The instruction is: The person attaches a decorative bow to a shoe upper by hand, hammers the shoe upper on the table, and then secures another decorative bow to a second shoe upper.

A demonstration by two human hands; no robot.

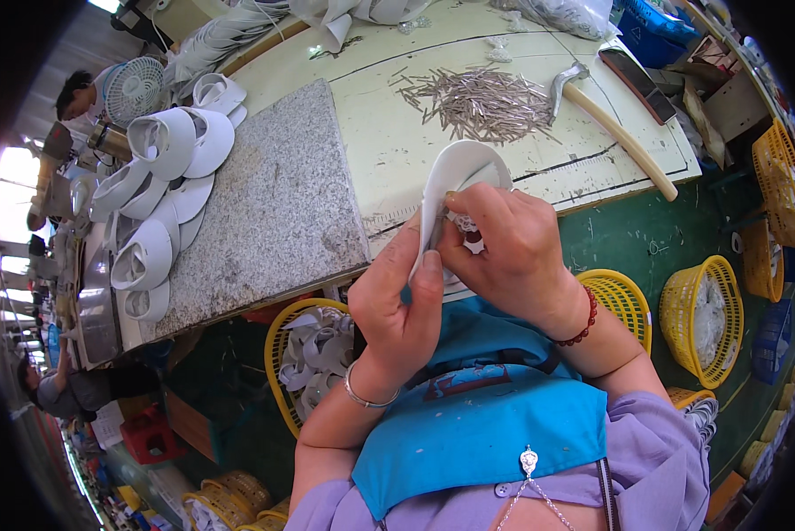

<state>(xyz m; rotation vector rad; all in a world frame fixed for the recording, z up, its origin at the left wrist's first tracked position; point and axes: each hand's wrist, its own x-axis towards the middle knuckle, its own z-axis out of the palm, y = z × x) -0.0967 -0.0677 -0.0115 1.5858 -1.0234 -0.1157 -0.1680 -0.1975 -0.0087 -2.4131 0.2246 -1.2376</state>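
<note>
In front of my apron I hold a white curved shoe upper (455,168) above the table's front edge. My left hand (393,296) pinches its lower left edge between thumb and fingers. The bent fingers of my right hand (504,239) press against its inner side, with the thumb near the middle. A small shiny ornament (468,232) shows partly below the right fingers; the rest is covered by the hand. Beyond the upper lies a loose pile of thin metallic strips (477,102) on the pale table (389,159).
A hammer (623,137) and a dark phone-like slab (636,84) lie at the right. A granite slab (265,195) carries several white uppers (163,146) on its left. Yellow baskets (700,323) stand on the green floor. Other people are at the far left, one near a fan (134,91).
</note>
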